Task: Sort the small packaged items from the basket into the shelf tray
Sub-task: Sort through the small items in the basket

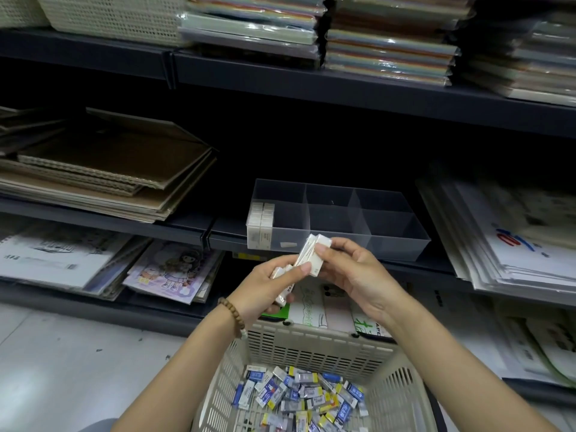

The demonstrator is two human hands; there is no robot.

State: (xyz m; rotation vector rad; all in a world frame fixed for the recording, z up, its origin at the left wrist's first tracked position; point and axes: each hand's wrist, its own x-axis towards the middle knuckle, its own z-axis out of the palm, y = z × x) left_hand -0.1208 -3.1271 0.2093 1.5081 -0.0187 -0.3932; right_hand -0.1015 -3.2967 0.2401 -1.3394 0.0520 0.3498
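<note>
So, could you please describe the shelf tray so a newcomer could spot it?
On the dark shelving, middle shelf, the tray sits between brown pads on the left and a paper stack on the right. It alone is clear plastic, split into compartments, with white boxes in its front-left one.

You are holding a bundle of small white boxes [307, 260] up in front of the shelf [124, 224]. Your left hand [265, 286] is gripping its lower end with the thumb lying across the top, and your right hand [352, 275] is pinching the upper boxes between thumb and fingers. A bead bracelet [232, 313] is sitting on your left wrist. Beneath your hands the cream basket [311, 341] is holding a loose heap of little blue, yellow and white packets [305, 397]. Just beyond your hands, the clear divided tray [402, 244] is standing at the shelf edge, with a stack of boxes [261, 226] filling the left of its front left compartment.
</note>
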